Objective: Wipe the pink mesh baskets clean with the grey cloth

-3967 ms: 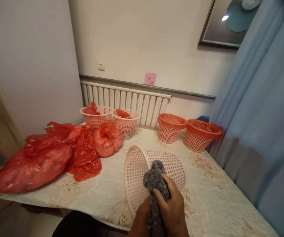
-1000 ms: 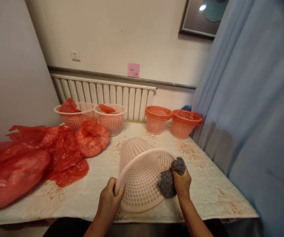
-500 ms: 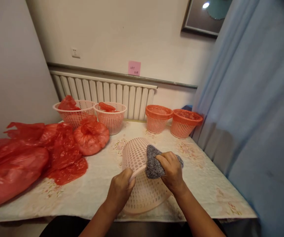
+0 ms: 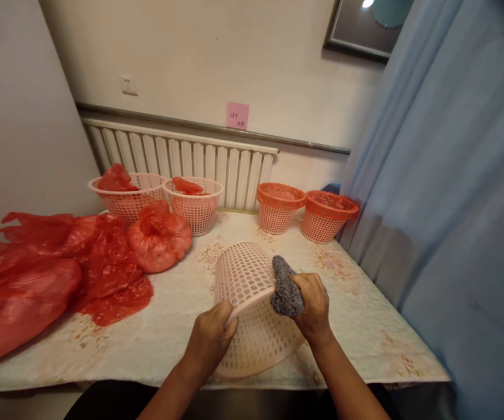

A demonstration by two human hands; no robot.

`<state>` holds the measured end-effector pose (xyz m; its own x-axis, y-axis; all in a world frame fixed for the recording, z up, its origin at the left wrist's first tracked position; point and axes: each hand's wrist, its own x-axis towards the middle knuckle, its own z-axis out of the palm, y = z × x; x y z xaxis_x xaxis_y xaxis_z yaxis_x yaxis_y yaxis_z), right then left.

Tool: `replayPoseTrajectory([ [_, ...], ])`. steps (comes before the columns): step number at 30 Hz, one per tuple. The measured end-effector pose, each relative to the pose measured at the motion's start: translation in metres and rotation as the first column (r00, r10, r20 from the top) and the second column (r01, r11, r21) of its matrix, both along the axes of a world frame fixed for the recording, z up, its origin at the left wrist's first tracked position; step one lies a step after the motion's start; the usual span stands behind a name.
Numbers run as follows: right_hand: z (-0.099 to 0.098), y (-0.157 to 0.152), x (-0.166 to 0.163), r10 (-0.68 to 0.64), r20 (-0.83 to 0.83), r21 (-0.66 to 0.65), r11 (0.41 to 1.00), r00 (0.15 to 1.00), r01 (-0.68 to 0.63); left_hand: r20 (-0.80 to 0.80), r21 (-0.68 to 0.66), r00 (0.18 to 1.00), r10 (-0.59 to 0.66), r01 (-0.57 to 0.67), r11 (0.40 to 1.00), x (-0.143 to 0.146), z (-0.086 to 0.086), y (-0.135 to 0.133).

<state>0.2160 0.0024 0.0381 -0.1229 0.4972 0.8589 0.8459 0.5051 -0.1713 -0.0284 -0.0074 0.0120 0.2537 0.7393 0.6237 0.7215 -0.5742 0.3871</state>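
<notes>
A pale pink perforated plastic basket point(image 4: 243, 271) lies tipped on its side near the table's front edge, its open mouth facing me. My left hand point(image 4: 212, 335) is closed around the left part of its rim. In my right hand point(image 4: 315, 303) is a bunched grey speckled cloth point(image 4: 287, 289), pressed against the right part of the rim. The fingertips under the cloth are hidden.
Two pink baskets point(image 4: 195, 213) with red bags inside stand at the back left. Two baskets lined with red plastic point(image 4: 279, 213) stand at the back right. Filled red plastic bags point(image 4: 24, 297) cover the left side of the table. A blue curtain point(image 4: 444, 204) hangs on the right.
My right hand has slid the cloth a little to the right along the rim, uncovering more of it. My left hand keeps its hold. The view has shifted slightly.
</notes>
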Motion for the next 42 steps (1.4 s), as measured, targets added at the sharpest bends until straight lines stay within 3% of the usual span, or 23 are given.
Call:
replayPoseTrajectory([
  [10,-0.012,-0.003,0.006,-0.008,-0.175,0.042,0.999,0.985,0.015,0.023,-0.032,1.0,-0.012,0.012,0.999,-0.004,-0.006,-0.003],
  [21,-0.043,-0.003,0.02,-0.167,-0.392,-0.033,0.985,0.905,0.168,0.053,-0.051,0.999,0.003,0.0,0.999,-0.004,-0.009,-0.003],
  [25,-0.043,-0.005,0.018,-0.2,-0.433,-0.063,0.979,0.879,0.192,0.09,-0.058,0.996,0.029,-0.024,0.998,-0.009,-0.016,-0.003],
  [30,-0.02,-0.006,0.001,-0.124,-0.316,-0.025,0.992,0.941,0.123,0.149,-0.069,0.978,0.149,-0.14,0.988,-0.027,-0.028,-0.005],
  [34,0.006,-0.004,-0.018,-0.074,-0.158,0.025,0.997,0.985,0.079,0.138,-0.083,0.966,0.217,-0.207,0.975,-0.036,-0.027,-0.007],
  [38,0.027,-0.003,-0.036,-0.044,0.059,0.018,0.999,0.997,0.043,0.12,-0.066,0.966,0.23,-0.223,0.972,-0.033,-0.011,-0.006],
  [42,0.035,-0.006,-0.053,0.025,0.207,-0.016,1.0,0.978,-0.022,0.04,-0.002,0.987,0.157,-0.157,0.988,-0.02,0.016,-0.002],
])
